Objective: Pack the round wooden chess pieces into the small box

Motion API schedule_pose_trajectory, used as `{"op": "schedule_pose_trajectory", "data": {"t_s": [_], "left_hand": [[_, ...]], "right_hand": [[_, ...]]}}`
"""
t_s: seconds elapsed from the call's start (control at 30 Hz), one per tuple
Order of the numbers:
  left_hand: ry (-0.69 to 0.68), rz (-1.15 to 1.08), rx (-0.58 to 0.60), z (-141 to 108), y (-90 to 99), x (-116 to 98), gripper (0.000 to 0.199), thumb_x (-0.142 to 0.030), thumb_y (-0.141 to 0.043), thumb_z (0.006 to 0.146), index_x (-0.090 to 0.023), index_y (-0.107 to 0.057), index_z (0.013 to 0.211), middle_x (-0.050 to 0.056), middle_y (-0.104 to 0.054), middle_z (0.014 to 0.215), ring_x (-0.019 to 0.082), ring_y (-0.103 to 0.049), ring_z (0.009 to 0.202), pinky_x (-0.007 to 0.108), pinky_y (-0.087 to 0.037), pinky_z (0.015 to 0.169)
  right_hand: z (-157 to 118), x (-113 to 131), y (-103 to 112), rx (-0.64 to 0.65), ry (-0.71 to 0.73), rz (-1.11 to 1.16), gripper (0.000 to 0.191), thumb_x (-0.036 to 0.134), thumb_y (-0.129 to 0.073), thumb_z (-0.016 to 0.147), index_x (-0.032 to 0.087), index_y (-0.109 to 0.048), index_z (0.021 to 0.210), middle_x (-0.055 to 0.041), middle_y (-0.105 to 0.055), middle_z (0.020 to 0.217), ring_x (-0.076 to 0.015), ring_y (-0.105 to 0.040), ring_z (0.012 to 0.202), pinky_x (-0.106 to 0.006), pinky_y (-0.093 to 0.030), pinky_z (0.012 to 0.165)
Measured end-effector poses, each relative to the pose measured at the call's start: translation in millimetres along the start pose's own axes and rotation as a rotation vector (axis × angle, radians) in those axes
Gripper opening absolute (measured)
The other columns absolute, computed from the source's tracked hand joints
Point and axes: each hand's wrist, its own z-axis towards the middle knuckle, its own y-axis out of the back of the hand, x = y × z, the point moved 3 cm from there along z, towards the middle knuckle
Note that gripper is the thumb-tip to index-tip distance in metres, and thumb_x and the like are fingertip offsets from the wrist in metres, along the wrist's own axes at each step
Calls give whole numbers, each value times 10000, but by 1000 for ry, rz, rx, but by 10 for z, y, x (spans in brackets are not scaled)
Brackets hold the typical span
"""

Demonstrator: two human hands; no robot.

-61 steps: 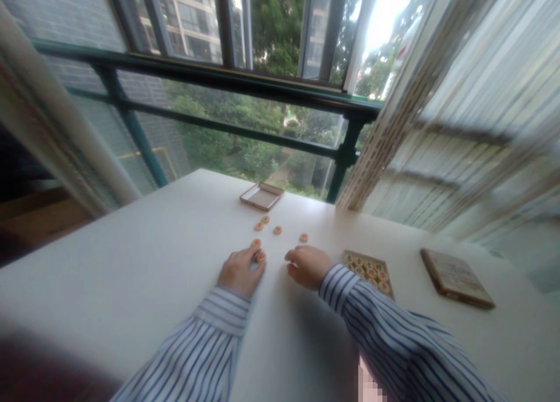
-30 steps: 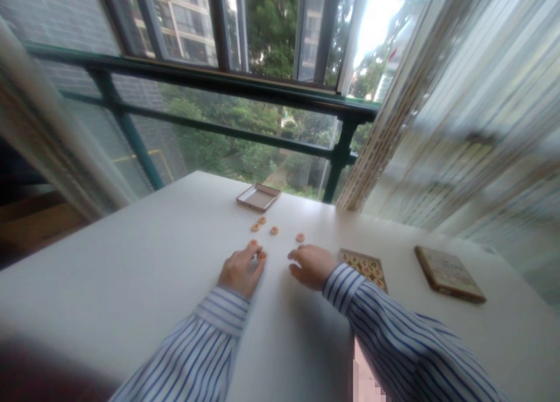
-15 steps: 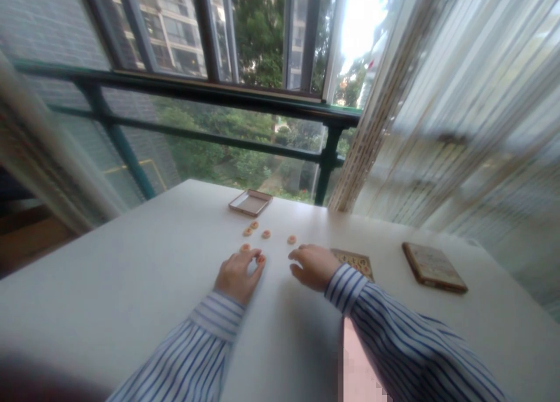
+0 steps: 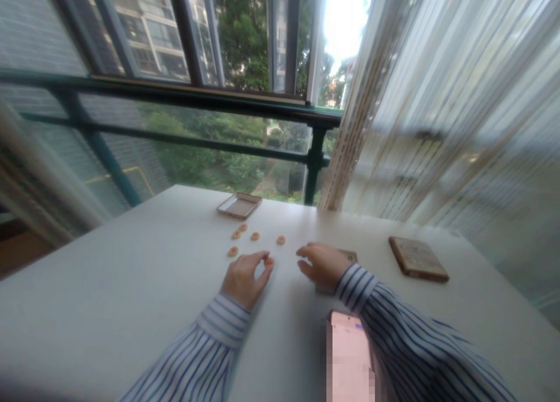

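My left hand [image 4: 244,279] pinches a round xiangqi piece [image 4: 269,262] with a red mark between thumb and index finger, low over the white table [image 4: 149,285]. Beyond it lie several loose pieces: one piece [image 4: 233,251] just past the knuckles, another [image 4: 255,236] farther back, and a single piece [image 4: 281,240] between the hands. My right hand [image 4: 322,264] is over the shallow box [image 4: 350,255] that holds more pieces, hiding most of it. Its thumb and fingers are apart, and no piece shows between them.
An empty shallow lid or tray [image 4: 240,206] lies at the table's far edge. To the right is a closed brown box [image 4: 419,258]. A phone [image 4: 350,355] with a lit screen lies beside my right forearm. Railing and curtains border the table.
The view has shifted a little. My left hand has moved right with its pinched piece, away from the loose one beside it. My right hand has moved right, covering more of the box.
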Motion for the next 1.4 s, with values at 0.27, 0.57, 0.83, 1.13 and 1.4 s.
{"op": "schedule_pose_trajectory", "data": {"t_s": [0.27, 0.57, 0.83, 1.13, 1.4], "left_hand": [[-24, -84, 21, 90, -69, -242, 269, -337, -510, 745, -161, -597, 930, 61, -675, 858, 189, -603, 771, 326, -465, 728], [-48, -119, 49, 154, -162, -451, 257, -325, -524, 742, -171, -589, 937, 54, -671, 851, 190, -602, 784, 324, -466, 726], [-79, -163, 57, 178, -259, -601, 244, -290, -542, 739, -163, -586, 943, 56, -667, 861, 190, -599, 795, 332, -467, 728], [-94, -209, 96, 219, -360, -785, 246, -274, -558, 734, -165, -585, 953, 62, -664, 895, 202, -592, 838, 349, -461, 747], [-96, -228, 145, 271, -480, -909, 265, -238, -569, 722, -163, -580, 976, 63, -654, 910, 209, -577, 864, 363, -449, 766]], "right_hand": [[-131, -209, 13, -67, -42, -4, 329, 313, -389, 818, 195, -589, 1051, -65, -628, 940, -174, -555, 874, -264, -382, 754], [-242, -436, 5, -120, -67, 35, 296, 297, -385, 816, 195, -613, 975, -49, -643, 908, -161, -556, 843, -252, -365, 737], [-344, -588, 27, -151, -84, 84, 271, 290, -409, 815, 179, -638, 909, -55, -652, 864, -154, -559, 793, -243, -358, 692], [-440, -761, 31, -213, -119, 168, 273, 306, -422, 816, 186, -643, 921, -56, -658, 867, -156, -564, 818, -244, -365, 721], [-469, -859, -17, -261, -133, 212, 272, 302, -435, 809, 184, -639, 946, -59, -660, 893, -159, -566, 837, -244, -371, 746]]}}
